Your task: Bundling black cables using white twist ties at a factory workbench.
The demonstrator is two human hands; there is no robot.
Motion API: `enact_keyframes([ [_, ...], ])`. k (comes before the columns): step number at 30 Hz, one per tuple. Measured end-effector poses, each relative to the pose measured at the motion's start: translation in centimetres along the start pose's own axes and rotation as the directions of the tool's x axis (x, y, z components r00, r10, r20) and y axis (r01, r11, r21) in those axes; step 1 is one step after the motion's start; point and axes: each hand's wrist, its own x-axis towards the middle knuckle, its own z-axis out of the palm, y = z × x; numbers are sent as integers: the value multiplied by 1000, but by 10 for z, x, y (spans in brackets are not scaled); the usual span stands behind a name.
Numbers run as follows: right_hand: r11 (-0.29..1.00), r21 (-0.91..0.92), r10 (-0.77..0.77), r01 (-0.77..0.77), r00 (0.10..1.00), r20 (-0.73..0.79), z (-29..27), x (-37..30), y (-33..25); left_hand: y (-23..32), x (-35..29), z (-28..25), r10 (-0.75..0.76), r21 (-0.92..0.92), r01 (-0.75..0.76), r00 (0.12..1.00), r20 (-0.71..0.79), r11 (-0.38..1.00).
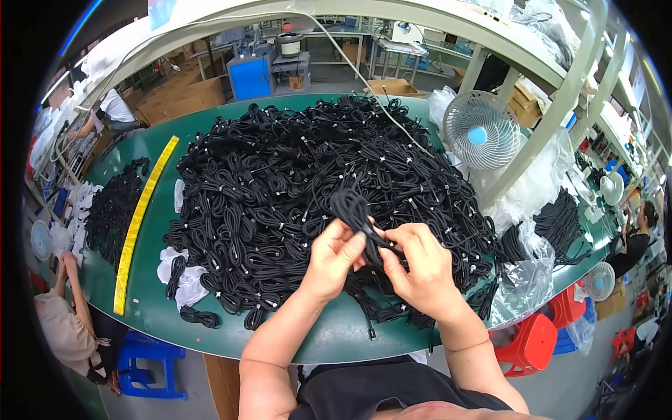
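Both my hands hold one coiled black cable bundle (355, 210) just above the near edge of a green table (154, 147). My left hand (334, 257) grips the bundle's lower part from the left. My right hand (418, 269) pinches it from the right, fingers wrapped around the middle of the coil. Behind the hands lies a large heap of similar black cable coils (294, 175), covering most of the table's centre. Some coils carry small light ties.
A yellow strip (143, 220) runs along the table's left side, beside a smaller cable pile (112, 210). A small white fan (481, 131) and clear plastic bags (525, 273) stand right. Red stools (535, 343) and a blue stool (150, 367) sit below. Other people work at left and right.
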Motion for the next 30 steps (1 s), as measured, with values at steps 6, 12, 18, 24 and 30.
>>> enact_keyframes([
  [6, 996, 87, 12, -18, 997, 71, 8, -10, 11, -1, -2, -1, -1, 86, 1, 1000, -1, 996],
  [12, 992, 122, -36, 29, 998, 59, 5, -4, -1, -3, -3, 0, 26, -33, -26, 999, -19, 999],
  [18, 993, -55, -108, 100, 982, -158, -8, 13, 20, 5, -2, -5, -224, -287, 291, 943, 245, 912],
  [24, 906, 410, 56, -103, 991, 123, 8, 14, 47, 2, -5, -1, -188, -144, 214, 966, 176, 966],
  [30, 631, 619, 546, -467, 835, 73, 10, 7, 45, -6, -3, 1, 174, 317, -213, 974, 146, 924],
])
